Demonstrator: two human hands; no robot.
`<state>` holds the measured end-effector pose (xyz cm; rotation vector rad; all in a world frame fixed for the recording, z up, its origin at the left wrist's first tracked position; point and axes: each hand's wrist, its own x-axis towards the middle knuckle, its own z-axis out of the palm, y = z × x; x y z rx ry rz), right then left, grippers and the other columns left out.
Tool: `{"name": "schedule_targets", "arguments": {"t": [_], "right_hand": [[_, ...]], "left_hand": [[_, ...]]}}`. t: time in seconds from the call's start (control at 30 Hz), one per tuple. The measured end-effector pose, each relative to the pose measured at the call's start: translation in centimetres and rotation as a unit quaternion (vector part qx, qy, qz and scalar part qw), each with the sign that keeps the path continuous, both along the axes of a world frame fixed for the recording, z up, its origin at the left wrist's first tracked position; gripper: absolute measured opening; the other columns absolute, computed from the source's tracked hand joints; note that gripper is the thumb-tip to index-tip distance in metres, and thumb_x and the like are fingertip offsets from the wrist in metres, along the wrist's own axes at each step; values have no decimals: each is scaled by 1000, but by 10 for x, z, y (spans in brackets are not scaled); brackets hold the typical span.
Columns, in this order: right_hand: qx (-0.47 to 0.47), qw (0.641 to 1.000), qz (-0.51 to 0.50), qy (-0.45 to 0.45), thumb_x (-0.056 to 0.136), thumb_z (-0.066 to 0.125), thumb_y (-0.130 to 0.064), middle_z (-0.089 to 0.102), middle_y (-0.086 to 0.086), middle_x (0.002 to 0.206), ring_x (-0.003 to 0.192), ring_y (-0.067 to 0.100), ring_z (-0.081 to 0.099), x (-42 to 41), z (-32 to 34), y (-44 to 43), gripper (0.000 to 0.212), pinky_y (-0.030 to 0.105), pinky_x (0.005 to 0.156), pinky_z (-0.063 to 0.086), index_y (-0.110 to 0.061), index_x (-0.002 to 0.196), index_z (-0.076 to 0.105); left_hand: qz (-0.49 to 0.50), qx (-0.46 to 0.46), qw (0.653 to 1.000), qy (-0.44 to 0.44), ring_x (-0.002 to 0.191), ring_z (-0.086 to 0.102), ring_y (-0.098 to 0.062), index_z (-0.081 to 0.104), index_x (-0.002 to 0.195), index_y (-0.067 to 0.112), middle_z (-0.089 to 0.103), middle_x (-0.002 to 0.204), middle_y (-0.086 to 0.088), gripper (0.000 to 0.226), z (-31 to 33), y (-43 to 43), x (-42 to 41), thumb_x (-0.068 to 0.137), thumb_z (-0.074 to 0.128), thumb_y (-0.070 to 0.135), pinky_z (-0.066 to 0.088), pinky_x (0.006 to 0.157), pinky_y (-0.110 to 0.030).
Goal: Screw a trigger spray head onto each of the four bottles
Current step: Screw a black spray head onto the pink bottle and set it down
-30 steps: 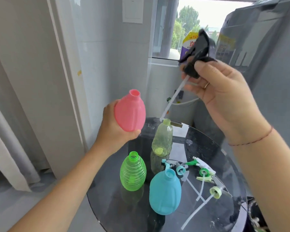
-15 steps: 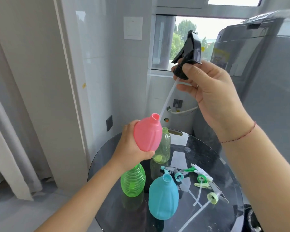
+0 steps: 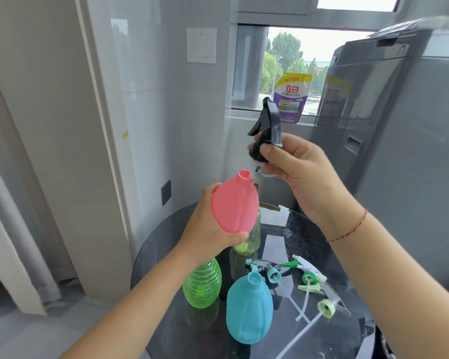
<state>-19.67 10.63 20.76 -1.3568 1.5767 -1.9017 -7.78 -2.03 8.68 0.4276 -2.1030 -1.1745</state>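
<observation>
My left hand (image 3: pixel 208 229) holds a pink bottle (image 3: pixel 235 204) in the air, tilted with its open neck up and to the right. My right hand (image 3: pixel 298 172) grips a black trigger spray head (image 3: pixel 266 128) just above and right of that neck; its dip tube is not visible. On the round dark glass table (image 3: pixel 309 234) stand a green ribbed bottle (image 3: pixel 202 285), a blue bottle (image 3: pixel 249 307) and a clear yellowish bottle (image 3: pixel 246 242) partly hidden behind the pink one. Three spray heads (image 3: pixel 303 278) with tubes lie on the table at the right.
A grey appliance (image 3: pixel 399 151) stands close on the right. A purple refill pouch (image 3: pixel 292 97) leans on the window sill behind. A white wall and a curtain (image 3: pixel 8 216) are at the left. The table's front rim lies near my arms.
My right hand has lowered the black spray head toward the pink bottle's neck. The tube seen hanging before is now out of sight. The left hand holds the bottle in about the same place.
</observation>
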Motion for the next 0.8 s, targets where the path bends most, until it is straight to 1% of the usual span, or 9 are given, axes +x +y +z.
{"name": "schedule_targets", "arguments": {"t": [0.07, 0.13, 0.17, 0.27, 0.33, 0.47, 0.6, 0.73, 0.8], "right_hand": [[14, 1000, 15, 13, 88, 62, -11, 74, 6, 103, 97, 15, 68, -1, -7, -1, 19, 25, 84, 52, -12, 106, 69], [12, 999, 41, 10, 88, 61, -9, 73, 7, 106, 100, 15, 69, -3, -9, 0, 22, 22, 88, 52, -7, 109, 68], [14, 998, 55, 8, 88, 60, -9, 73, 8, 108, 103, 18, 68, -5, -9, 1, 24, 25, 93, 51, -6, 111, 68], [33, 995, 99, 1, 85, 59, -18, 73, 7, 109, 108, 21, 67, -9, -10, 2, 27, 33, 99, 50, -10, 110, 67], [46, 988, 147, -17, 83, 58, -20, 74, 6, 107, 107, 19, 67, -9, -12, 3, 31, 29, 93, 52, -10, 111, 65], [56, 975, 210, -44, 84, 58, -20, 75, 6, 106, 107, 19, 68, -11, -18, 6, 31, 26, 88, 52, -10, 113, 65], [96, 955, 272, -74, 85, 58, -28, 73, 8, 111, 106, 20, 67, -15, -27, 8, 37, 33, 95, 51, -10, 116, 66], [106, 937, 320, -96, 82, 67, -38, 70, 9, 115, 109, 25, 63, -19, -38, 6, 44, 45, 106, 40, -11, 117, 67], [98, 944, 299, -97, 82, 67, -38, 71, 8, 113, 106, 23, 64, -20, -38, 5, 42, 46, 105, 41, -11, 114, 68]], "left_hand": [[-24, 34, 999, -2, 106, 52, -5, 28, 122, 55, 43, 121, 25, 97, 8, 2, 1, 44, 85, 45, 47, 73, -18], [-77, 102, 992, -3, 112, 55, -11, 35, 129, 44, 50, 125, 15, 102, 14, 2, 5, 42, 88, 41, 53, 83, -29], [-112, 138, 984, -2, 115, 56, -16, 39, 130, 40, 53, 127, 9, 104, 17, 1, 7, 40, 90, 39, 54, 88, -35], [-243, 194, 950, -22, 122, 56, -23, 41, 138, 33, 55, 135, -4, 109, 21, -3, 15, 42, 94, 44, 52, 96, -43], [-335, 216, 916, -47, 125, 54, -28, 38, 143, 25, 54, 138, -10, 104, 21, -5, 18, 55, 90, 42, 50, 97, -43], [-455, 246, 852, -84, 117, 59, -21, 51, 138, 26, 63, 128, 0, 75, 17, -8, 20, 71, 82, 40, 50, 94, -36], [-509, 265, 811, -117, 112, 61, -18, 52, 137, 24, 64, 125, 2, 75, 11, -13, 19, 70, 82, 42, 51, 94, -36], [-547, 274, 783, -113, 112, 62, -12, 52, 137, 24, 65, 126, 6, 69, 8, -14, 18, 76, 78, 41, 51, 95, -31], [-523, 287, 796, -102, 114, 62, -15, 52, 137, 26, 65, 126, 5, 69, 6, -11, 17, 75, 79, 41, 51, 94, -32]]}}
